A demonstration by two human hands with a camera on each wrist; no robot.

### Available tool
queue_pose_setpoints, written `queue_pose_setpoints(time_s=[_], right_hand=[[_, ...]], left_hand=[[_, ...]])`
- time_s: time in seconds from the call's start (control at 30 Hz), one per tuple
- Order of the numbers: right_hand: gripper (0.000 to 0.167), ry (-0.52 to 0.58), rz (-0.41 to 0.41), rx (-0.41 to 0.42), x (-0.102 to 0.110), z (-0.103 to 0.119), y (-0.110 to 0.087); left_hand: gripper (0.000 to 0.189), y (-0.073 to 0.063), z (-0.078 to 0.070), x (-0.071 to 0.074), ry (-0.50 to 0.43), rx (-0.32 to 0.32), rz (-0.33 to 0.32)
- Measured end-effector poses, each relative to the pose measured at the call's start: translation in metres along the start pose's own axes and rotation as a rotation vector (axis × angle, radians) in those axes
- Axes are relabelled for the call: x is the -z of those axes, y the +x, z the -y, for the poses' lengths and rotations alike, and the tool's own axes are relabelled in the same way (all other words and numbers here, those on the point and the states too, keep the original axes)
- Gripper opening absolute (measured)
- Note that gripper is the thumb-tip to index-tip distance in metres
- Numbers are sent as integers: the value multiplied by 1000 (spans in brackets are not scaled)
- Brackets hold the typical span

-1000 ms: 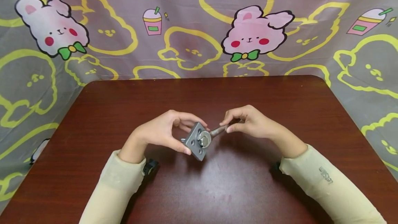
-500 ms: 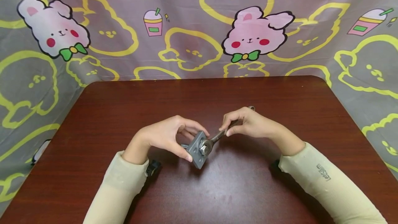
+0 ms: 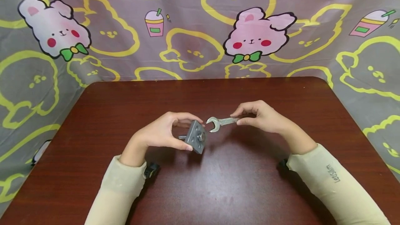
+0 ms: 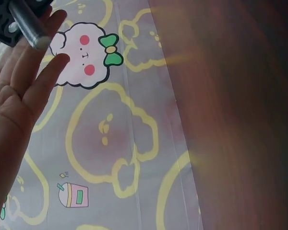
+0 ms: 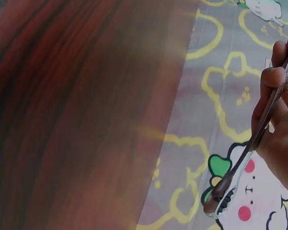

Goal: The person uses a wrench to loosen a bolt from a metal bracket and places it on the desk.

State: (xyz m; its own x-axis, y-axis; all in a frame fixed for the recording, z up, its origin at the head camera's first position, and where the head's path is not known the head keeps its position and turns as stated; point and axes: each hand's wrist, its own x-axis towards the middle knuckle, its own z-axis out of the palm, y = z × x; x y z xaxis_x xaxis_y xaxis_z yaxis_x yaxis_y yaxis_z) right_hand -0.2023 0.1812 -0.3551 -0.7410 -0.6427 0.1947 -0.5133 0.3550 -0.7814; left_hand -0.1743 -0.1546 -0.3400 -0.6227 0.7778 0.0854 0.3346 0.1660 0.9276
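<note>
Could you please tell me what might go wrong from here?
The combination wrench in the right hand is clear of the bolt head, so it could be seated crookedly and slip.

The left hand holds the metal plate by its edges above the table, so turning the bolt might twist the plate loose or drop it.

The wrench's open end points toward the left fingers, so a slip could knock them.

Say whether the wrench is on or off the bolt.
Off: the head view shows a gap between the wrench and the bolt head.
</note>
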Motion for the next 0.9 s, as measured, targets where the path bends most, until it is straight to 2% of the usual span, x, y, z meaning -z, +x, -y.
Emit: queue_pose_setpoints(time_s=[0.2,0.57,0.9], right_hand=[[20,-35,-3,-17,4,-5,-2],[17,-124,2,-83,5,-23,6],[21,-200,117,-150,5,-39,16]], left_hand=[[64,-4,2,1,67,20,-47],[66,-2,5,1,107,9,-98],[66,5,10,-1,54,54,-95]])
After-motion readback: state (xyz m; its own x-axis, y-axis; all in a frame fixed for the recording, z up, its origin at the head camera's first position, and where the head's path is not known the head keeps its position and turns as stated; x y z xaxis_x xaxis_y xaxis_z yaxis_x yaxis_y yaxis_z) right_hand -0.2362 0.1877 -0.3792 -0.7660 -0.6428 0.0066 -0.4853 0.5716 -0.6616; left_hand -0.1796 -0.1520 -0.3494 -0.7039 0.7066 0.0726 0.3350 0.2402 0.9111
